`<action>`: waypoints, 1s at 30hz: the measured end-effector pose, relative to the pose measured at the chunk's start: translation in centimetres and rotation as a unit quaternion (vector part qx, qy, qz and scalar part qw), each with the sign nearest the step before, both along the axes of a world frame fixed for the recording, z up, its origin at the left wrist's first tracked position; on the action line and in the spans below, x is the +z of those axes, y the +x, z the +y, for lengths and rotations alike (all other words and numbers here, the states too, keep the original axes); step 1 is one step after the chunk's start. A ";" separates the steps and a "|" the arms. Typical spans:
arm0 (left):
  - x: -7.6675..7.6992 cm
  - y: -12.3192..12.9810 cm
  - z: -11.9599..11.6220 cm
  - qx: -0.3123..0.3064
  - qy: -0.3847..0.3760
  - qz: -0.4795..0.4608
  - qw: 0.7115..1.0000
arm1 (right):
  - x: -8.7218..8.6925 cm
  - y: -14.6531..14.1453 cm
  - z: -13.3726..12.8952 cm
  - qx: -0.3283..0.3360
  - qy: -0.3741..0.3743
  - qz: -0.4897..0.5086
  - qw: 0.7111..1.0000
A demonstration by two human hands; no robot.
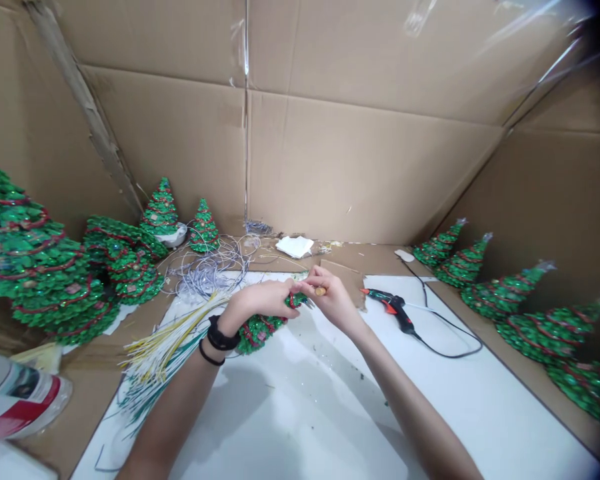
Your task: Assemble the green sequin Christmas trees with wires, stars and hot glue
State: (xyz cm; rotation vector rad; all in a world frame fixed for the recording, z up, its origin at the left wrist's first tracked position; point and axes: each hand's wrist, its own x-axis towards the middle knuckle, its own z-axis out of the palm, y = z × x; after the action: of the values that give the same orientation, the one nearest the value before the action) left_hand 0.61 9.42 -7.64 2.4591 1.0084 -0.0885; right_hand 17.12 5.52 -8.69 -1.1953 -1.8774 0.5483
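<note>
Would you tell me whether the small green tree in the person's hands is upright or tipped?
Tipped: the tree lies almost on its side below the left hand, its tip pointing toward the right hand.

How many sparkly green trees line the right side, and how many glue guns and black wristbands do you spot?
Green trees on the right: 5
Hot glue guns: 1
Black wristbands: 2
Total: 8

Head-worn camera, looking forward and down.

It faces a white board (pixel 300 393) close below and a cardboard wall (pixel 370 167) beyond, with the left hand (pixel 263 300) and right hand (pixel 333 300) near mid-frame.
</note>
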 end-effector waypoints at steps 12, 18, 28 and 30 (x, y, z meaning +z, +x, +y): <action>-0.4 -0.1 0.2 0.018 -0.015 -0.025 0.999 | -0.2 -0.5 0.3 -0.055 -0.016 -0.058 0.997; -0.2 -0.1 0.1 0.016 -0.016 -0.032 0.999 | -0.1 -0.4 0.4 -0.057 -0.017 -0.063 0.996; 0.5 0.1 -0.1 0.013 -0.019 -0.034 0.999 | 0.1 -0.5 0.2 -0.056 0.009 -0.069 0.996; 0.4 0.0 -0.1 0.010 -0.022 -0.040 0.999 | 0.2 -0.5 0.2 -0.046 0.004 -0.056 0.997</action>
State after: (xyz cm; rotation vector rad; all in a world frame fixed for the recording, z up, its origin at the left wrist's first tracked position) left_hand 0.65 9.32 -7.22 2.3936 0.9864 -0.0062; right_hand 16.67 5.75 -8.49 -1.3244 -1.9041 0.4322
